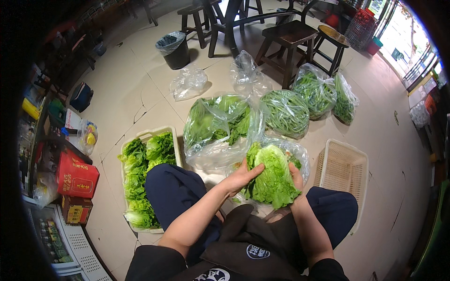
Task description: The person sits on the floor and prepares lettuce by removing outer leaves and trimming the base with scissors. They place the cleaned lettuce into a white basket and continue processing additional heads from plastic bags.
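A head of green leaf lettuce is between my two hands, its pale stem end pointing away from me. My left hand grips its left side, thumb laid over the leaves. On the right side, my right hand holds it with the thumb up and the other fingers hidden. Beneath the lettuce lies an open clear plastic bag with leaf scraps in it. Just beyond, a large clear bag of leafy greens rests on the floor. Several lettuce heads fill a cream plastic crate by my left knee.
Another cream crate, with nothing seen inside, stands by my right knee. Bagged green beans and more bagged greens sit ahead. Farther off are a lined bin and wooden stools. A red carton is at left.
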Demonstrator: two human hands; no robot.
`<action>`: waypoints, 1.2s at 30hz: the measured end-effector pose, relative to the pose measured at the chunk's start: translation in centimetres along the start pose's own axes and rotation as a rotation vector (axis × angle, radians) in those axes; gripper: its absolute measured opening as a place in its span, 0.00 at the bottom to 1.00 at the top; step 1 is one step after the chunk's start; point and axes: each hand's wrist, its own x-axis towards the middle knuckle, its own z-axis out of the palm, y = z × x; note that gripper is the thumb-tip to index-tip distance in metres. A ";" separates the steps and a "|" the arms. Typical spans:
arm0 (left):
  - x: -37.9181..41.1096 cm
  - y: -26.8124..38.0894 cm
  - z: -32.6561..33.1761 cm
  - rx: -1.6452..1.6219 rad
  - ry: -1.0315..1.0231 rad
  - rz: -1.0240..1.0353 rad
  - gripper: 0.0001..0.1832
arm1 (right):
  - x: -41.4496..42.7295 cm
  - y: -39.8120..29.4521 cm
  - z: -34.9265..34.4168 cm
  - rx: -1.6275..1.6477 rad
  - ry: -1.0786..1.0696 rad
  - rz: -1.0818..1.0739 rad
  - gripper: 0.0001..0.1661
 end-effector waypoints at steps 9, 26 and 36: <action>-1.2 1.8 -0.8 -0.287 0.086 -0.223 0.35 | 0.5 -1.4 0.1 0.009 0.061 -0.033 0.33; -1.3 2.5 0.3 -0.119 0.174 -0.173 0.48 | 1.4 0.9 -4.0 0.304 -0.104 -0.115 0.31; -2.0 3.4 0.4 -0.168 0.288 -0.126 0.39 | 1.7 0.6 -2.3 -0.088 -0.053 -0.130 0.29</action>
